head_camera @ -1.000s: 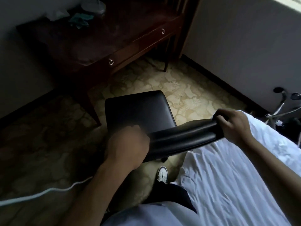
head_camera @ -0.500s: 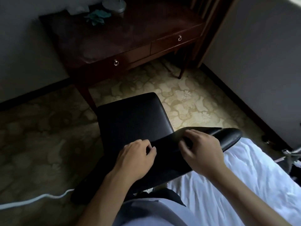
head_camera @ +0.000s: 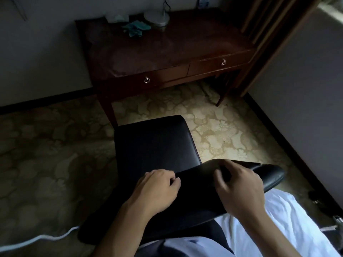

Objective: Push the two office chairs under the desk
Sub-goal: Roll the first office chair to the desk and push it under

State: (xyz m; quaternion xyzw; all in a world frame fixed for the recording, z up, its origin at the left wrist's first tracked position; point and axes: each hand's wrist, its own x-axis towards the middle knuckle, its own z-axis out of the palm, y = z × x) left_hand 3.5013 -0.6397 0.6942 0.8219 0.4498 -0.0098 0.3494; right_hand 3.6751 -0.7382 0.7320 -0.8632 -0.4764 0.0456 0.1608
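Observation:
A black leather chair [head_camera: 154, 143] stands on the patterned carpet facing the dark wooden desk [head_camera: 167, 49], its seat front near the desk's left front leg. The curved backrest runs across the lower middle of the view. My left hand [head_camera: 157, 190] lies on the backrest's top edge with the fingers curled over it. My right hand [head_camera: 239, 188] grips the same top edge further right, fingers hooked over the rim. Only one chair is in view.
The desk has two drawers with ring pulls [head_camera: 147, 80] and carries a teal cloth [head_camera: 135, 28] and a lamp base [head_camera: 156, 18]. A white bed sheet [head_camera: 278, 225] lies at lower right, a white cable [head_camera: 37, 240] on the floor at lower left, a wall [head_camera: 306, 89] on the right.
The chair has turned to face the desk and moved nearer it. My right hand slid from the backrest's right end toward its middle. The view lifted, showing the whole desk.

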